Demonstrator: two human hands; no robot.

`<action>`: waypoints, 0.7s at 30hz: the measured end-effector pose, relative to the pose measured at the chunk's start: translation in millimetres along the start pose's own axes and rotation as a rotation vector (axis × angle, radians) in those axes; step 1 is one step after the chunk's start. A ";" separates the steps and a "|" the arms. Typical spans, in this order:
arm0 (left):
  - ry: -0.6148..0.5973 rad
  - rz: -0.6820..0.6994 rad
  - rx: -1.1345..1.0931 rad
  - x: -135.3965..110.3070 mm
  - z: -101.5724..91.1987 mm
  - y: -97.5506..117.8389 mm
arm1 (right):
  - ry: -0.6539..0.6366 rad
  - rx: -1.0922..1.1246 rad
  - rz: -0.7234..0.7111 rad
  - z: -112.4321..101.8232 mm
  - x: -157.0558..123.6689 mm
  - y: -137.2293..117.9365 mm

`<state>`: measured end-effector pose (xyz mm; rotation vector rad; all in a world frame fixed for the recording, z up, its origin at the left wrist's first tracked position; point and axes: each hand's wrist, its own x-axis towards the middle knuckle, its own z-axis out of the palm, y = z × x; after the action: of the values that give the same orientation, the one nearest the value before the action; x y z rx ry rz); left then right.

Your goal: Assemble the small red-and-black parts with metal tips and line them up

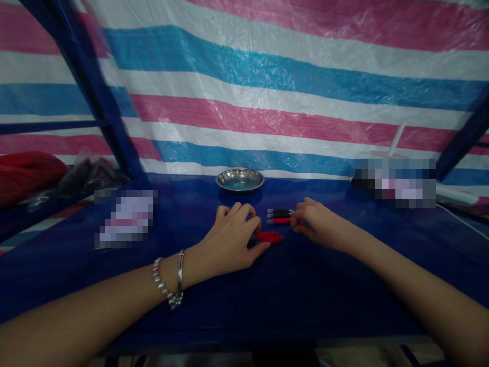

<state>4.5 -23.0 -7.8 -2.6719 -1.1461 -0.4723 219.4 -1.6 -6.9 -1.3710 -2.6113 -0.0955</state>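
My left hand (232, 239), with bracelets at the wrist, rests palm down on the blue table (267, 295). Its fingers lie on two red pens (269, 236) that poke out to the right from under them. My right hand (314, 221) is curled, its fingertips pinching the ends of a small bundle of pens (279, 215), two black and one red, lying side by side on the table just left of it. The two hands are a short way apart, with the pens between them.
A shallow steel dish (240, 180) stands at the back of the table before a striped tarp wall (290, 102). A blurred packet (128, 218) lies left, blurred items (395, 182) at the back right. Red and dark bags (46, 178) sit far left.
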 end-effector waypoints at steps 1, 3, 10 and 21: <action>-0.005 0.003 0.004 0.2 0.1 0.0 | 0.013 -0.001 0.006 -0.2 -0.2 -0.3; -0.015 0.009 0.008 0.5 -0.1 0.0 | 0.053 -0.010 0.023 -0.6 -0.6 -1.5; -0.019 0.028 -0.008 0.3 -0.9 0.8 | 0.116 -0.061 0.070 4.1 -0.2 -5.2; 0.119 0.004 -0.074 2.1 -3.5 1.7 | 0.106 -0.078 0.047 8.0 2.7 -5.8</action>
<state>6.3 -23.8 -3.9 -2.6661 -1.1103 -0.6754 212.1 -1.5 -14.1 -1.4112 -2.5115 -0.2582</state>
